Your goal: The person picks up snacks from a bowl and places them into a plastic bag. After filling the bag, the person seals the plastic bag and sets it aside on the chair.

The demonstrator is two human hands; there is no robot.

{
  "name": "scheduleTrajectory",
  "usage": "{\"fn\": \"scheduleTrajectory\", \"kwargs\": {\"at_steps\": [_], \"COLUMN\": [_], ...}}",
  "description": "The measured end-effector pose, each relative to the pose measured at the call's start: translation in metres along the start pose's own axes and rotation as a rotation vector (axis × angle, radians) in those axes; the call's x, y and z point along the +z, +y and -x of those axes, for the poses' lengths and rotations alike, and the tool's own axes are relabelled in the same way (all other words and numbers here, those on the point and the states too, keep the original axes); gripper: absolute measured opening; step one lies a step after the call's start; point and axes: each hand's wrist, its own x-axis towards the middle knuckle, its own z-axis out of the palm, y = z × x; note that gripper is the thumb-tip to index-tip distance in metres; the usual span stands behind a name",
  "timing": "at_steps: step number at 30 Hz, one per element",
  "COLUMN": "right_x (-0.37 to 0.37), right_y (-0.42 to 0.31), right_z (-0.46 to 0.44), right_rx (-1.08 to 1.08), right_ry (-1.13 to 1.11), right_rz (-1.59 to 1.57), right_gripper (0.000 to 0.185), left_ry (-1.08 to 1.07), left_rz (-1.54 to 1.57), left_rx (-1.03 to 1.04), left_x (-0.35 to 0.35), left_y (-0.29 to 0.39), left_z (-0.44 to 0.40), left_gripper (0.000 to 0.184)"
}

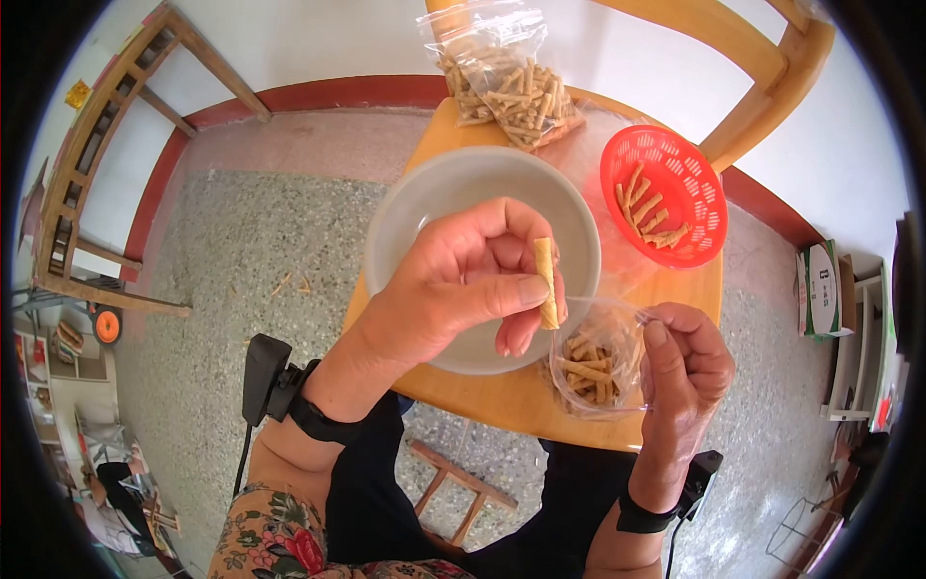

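Between thumb and fingers, my left hand (473,280) pinches a rolled snack stick (546,283), pale yellow and upright, over the right side of a large whitish bowl (395,212). My right hand (685,372) is closed on the edge of a small clear plastic bag (627,328). Several snack sticks (588,372) lie in the lower part of that bag, which rests at the chair seat's front edge. What I see of the bowl's inside is bare; my left hand covers part of it.
A red plastic basket (709,207) with several sticks stands at the right of the wooden chair (434,391). Behind the bowl leans a larger clear zip bag (511,87) full of sticks. A wooden rack (72,183) stands at the left, a carton (820,289) at the right.
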Motion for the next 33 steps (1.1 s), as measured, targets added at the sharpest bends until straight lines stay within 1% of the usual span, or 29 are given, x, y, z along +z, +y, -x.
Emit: {"fn": "scheduleTrajectory", "kwargs": {"at_steps": [2,4,5,7,11,13,17,19,20,22,23,25,29,31,33], "right_x": [0.0,0.002,0.002,0.001,-0.001,-0.001,0.0,0.0,0.0,-0.001,0.0,0.005,0.007,0.005,0.007], "right_y": [0.0,0.0,0.0,0.002,0.003,0.002,0.002,0.0,-0.001,-0.003,-0.003,-0.004,-0.006,-0.007,-0.009], "right_z": [0.0,-0.001,-0.002,-0.002,-0.001,-0.002,-0.001,0.0,0.0,0.003,0.006,0.004,0.004,0.004,0.005], "right_rx": [0.004,-0.002,0.005,0.013,0.001,-0.002,-0.021,-0.004,-0.003,0.029,0.053,-0.018,-0.034,-0.036,-0.018], "right_ry": [-0.007,0.012,0.014,-0.032,-0.055,-0.044,-0.039,-0.037,-0.036,-0.04,-0.029,-0.016,0.02,0.004,0.023], "right_rz": [0.017,0.051,0.056,0.022,-0.013,-0.003,-0.02,-0.024,-0.023,0.054,0.06,-0.042,-0.039,-0.044,-0.022], "right_gripper": [0.008,0.008,0.008,0.009,0.009,0.01,0.01,0.01,0.01,0.01,0.01,0.009,0.009,0.009,0.009], "left_ry": [0.001,-0.027,-0.026,-0.087,-0.088,-0.083,-0.084,-0.118,-0.118,-0.107,-0.115,-0.161,-0.176,-0.212,-0.202], "left_rz": [-0.023,-0.167,-0.16,-0.68,-0.761,-0.883,-0.962,-1.017,-1.015,-1.193,-1.176,-1.199,-1.214,-1.188,-1.192], "left_rx": [0.006,0.014,0.009,0.277,0.283,0.352,0.345,0.495,0.494,0.616,0.595,0.666,0.679,0.561,0.559], "left_x": [0.004,0.008,0.008,0.008,0.013,0.013,0.02,0.021,0.021,0.024,0.024,0.025,0.026,0.026,0.025], "left_y": [0.0,-0.003,-0.007,-0.017,-0.018,-0.014,-0.012,-0.017,-0.019,-0.025,-0.026,-0.027,-0.023,-0.02,-0.019], "left_z": [0.001,0.002,0.002,0.0,0.0,0.0,0.003,0.002,0.002,0.004,0.006,0.002,0.004,0.005,0.005], "left_gripper": [0.018,0.016,0.016,0.016,0.017,0.017,0.017,0.02,0.02,0.02,0.02,0.024,0.023,0.023,0.021]}}
